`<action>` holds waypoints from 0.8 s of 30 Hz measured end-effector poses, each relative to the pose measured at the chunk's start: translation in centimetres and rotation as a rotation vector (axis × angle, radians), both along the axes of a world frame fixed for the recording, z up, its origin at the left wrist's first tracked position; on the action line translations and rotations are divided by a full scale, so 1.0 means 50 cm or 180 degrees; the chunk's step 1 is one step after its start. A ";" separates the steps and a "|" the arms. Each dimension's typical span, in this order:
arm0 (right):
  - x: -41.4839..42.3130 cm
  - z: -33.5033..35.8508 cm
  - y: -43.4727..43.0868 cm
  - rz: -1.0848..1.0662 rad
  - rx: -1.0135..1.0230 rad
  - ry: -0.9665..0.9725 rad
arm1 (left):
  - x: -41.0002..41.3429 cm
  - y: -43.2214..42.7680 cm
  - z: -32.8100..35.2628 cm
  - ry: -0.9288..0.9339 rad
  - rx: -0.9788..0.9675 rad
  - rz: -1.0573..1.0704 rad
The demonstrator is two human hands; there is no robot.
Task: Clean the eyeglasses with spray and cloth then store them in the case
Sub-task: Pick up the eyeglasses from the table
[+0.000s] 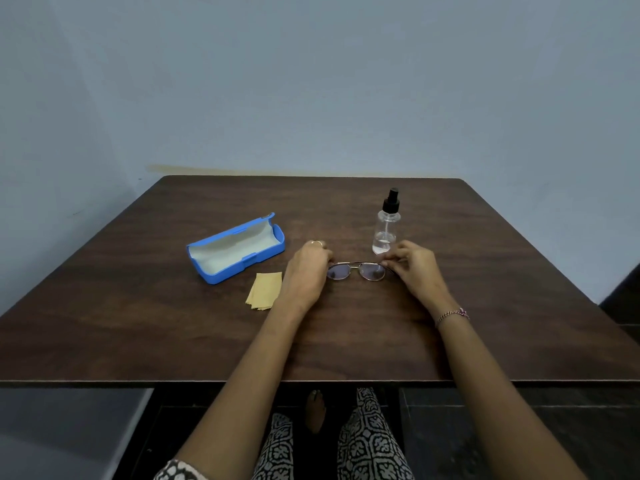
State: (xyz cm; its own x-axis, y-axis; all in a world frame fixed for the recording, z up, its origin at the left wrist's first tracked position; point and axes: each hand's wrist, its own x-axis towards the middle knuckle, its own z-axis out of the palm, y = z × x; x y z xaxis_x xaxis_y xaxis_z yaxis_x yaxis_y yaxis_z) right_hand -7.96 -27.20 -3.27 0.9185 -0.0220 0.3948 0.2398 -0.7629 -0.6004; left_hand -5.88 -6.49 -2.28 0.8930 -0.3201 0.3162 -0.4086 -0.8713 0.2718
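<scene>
Dark woodgrain table: both hands grip thin metal-rimmed oval-lens eyeglasses.

Ringed left hand, braceleted right hand, black-and-white patterned trousers.

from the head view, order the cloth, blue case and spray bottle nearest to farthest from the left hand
From the left hand:
1. cloth, just left of it, nearer the person
2. blue case, farther left, lying open
3. spray bottle, across to the right, upright
</scene>
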 end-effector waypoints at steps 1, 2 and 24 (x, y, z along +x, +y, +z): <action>0.000 -0.001 -0.002 0.0039 -0.0044 -0.0003 | 0.001 0.001 -0.002 -0.0022 0.0047 -0.0012; -0.001 -0.002 -0.003 0.0070 -0.0102 -0.0009 | 0.003 0.001 -0.004 -0.0044 0.0096 -0.0020; 0.005 -0.010 -0.019 0.0104 0.0058 0.0269 | -0.001 0.019 -0.011 -0.0293 -0.0831 0.0112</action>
State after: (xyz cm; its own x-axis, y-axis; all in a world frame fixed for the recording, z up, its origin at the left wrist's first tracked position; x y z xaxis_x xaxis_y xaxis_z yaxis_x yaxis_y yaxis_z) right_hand -7.72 -28.17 -3.78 0.9489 0.0020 0.3157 0.2122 -0.7443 -0.6332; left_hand -5.95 -5.52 -2.83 0.8659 -0.1865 0.4642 -0.4128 -0.7906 0.4522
